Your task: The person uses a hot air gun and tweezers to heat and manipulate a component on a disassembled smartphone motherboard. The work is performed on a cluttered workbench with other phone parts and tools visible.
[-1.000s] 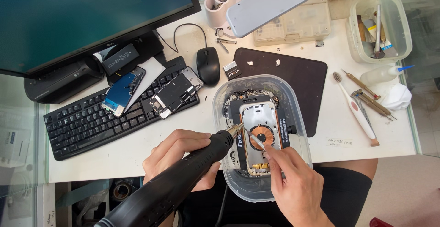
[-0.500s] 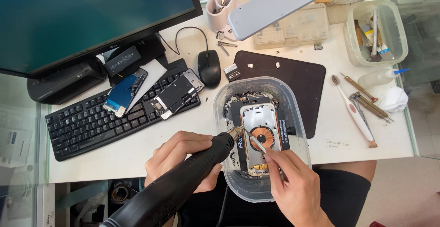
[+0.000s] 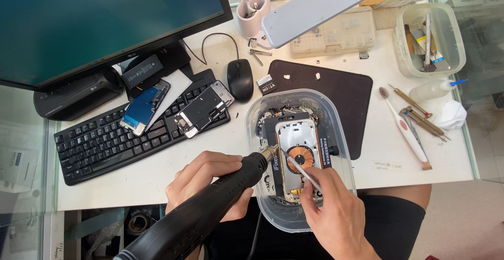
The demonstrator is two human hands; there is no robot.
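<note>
The opened phone [image 3: 298, 157] lies back-up in a black holder inside a clear plastic tub [image 3: 336, 113] at the near edge of the bench [image 3: 220, 129], its copper coil exposed; the tub's walls would catch loose bits. From 8 o'clock the left hand [image 3: 207, 184] is wrapped tightly round a black rotary tool [image 3: 210, 207], gripped close to the nose so the tip meets the phone's left edge steadily. From 5 o'clock the right hand [image 3: 336, 218] pinches a thin metal probe [image 3: 304, 172], its tip resting by the coil. At 1 o'clock of the tub lies a dark mat [image 3: 341, 89]; at 3 o'clock a toothbrush [image 3: 404, 129]; at 10 o'clock a keyboard [image 3: 105, 139] carries two more phones.
</note>
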